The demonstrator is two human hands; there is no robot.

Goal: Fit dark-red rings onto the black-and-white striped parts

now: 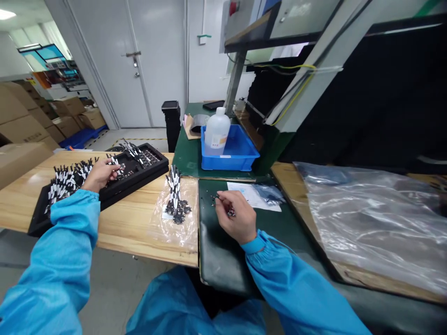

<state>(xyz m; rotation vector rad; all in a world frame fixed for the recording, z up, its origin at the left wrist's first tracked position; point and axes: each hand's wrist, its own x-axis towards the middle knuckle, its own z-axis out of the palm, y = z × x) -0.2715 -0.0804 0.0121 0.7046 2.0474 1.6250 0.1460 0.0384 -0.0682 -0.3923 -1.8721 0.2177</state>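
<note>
My left hand (102,174) reaches onto a black tray (139,174) on the wooden table, its fingers closed on one of the small black-and-white striped parts (64,181) that fill the tray. My right hand (234,215) rests on the dark green mat (216,251), fingers curled around several tiny black pieces; a few more lie scattered on the mat by its fingertips. Between the hands a clear plastic bag (176,218) lies flat with a bundle of the same striped parts (175,195) on it.
A blue bin (240,153) with a white plastic bottle (217,131) stands behind the mat. A large sheet of clear plastic (377,214) covers the table at right. A black waste bin (172,122), cardboard boxes (24,125) and a door lie beyond.
</note>
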